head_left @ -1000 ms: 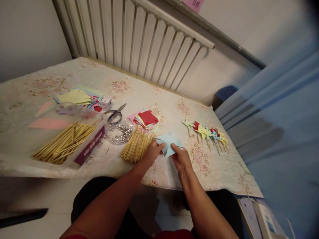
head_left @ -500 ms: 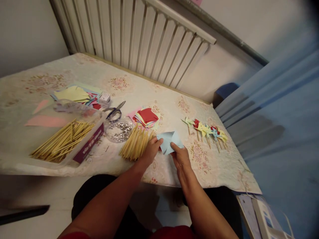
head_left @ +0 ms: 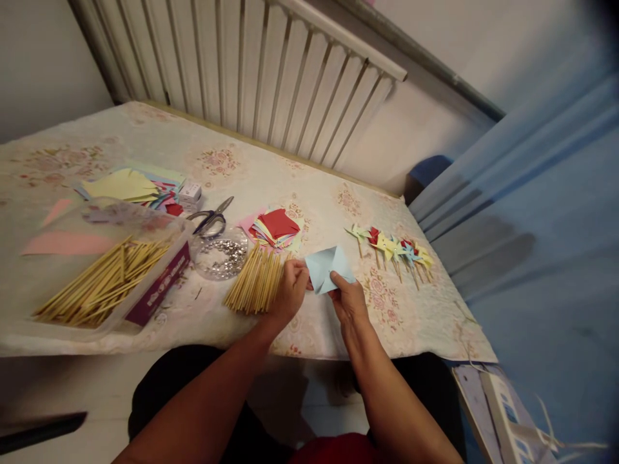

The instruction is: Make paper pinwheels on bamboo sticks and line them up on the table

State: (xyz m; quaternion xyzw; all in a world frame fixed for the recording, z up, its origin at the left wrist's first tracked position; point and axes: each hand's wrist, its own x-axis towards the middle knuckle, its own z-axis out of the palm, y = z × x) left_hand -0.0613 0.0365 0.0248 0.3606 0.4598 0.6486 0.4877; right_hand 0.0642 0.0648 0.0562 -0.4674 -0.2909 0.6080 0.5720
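My left hand (head_left: 289,290) and my right hand (head_left: 349,298) both pinch a light blue paper square (head_left: 327,266) just above the table's front edge. The paper is partly folded, its flaps raised. Right beside my left hand lies a loose bundle of wooden sticks (head_left: 256,281). Behind it sits a stack of coloured paper squares (head_left: 276,227) with a red one on top. A row of finished paper pinwheels on sticks (head_left: 393,248) lies to the right of my hands.
A clear box of more sticks (head_left: 104,274) stands at the left. A round clear lid of shiny pins (head_left: 218,254), scissors (head_left: 210,218) and a pile of larger coloured sheets (head_left: 130,185) lie behind. A radiator (head_left: 251,71) backs the floral-clothed table (head_left: 425,316).
Both hands have shifted slightly up and left with the blue paper, and its flaps have been folded further inward. The view has turned a little to the right.
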